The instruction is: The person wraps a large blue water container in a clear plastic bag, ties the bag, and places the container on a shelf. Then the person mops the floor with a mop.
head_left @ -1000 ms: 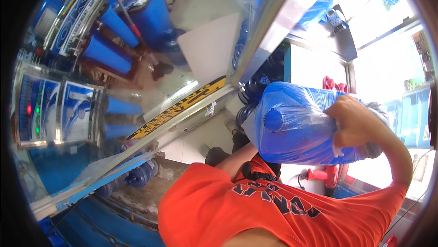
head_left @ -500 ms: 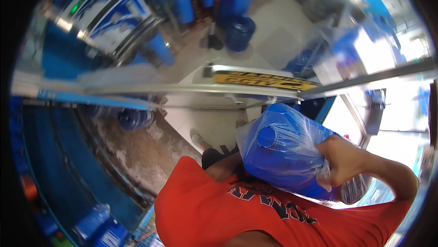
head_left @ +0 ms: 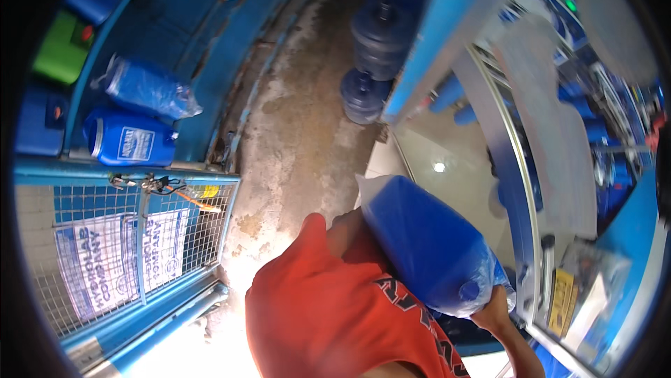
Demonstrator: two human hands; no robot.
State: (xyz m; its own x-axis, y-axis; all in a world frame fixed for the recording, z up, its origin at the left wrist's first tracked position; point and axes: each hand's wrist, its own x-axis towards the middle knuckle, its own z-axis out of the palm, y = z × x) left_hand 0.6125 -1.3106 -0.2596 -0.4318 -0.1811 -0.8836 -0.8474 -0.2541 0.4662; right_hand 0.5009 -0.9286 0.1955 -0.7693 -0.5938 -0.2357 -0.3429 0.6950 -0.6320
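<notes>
A large blue water container (head_left: 426,242) wrapped in a clear plastic bag lies tilted across the front of my body, against my red shirt. A round blue cap (head_left: 470,290) shows through the film near its lower right end. My right hand (head_left: 495,310) is closed on that end, gripping the container through the bag. My left upper arm passes behind the container's other end. The container hides my left hand.
On the left, a blue shelf holds a bagged blue container (head_left: 150,88) and another blue container (head_left: 133,139), above a wire-mesh cage door (head_left: 140,238). Large round water bottles (head_left: 365,95) stand ahead on the worn floor. A metal-framed glass door (head_left: 524,189) is on the right.
My view has swung left, from the glass front to the walkway and shelf. The container has turned with me; its cap now appears beside my right hand.
</notes>
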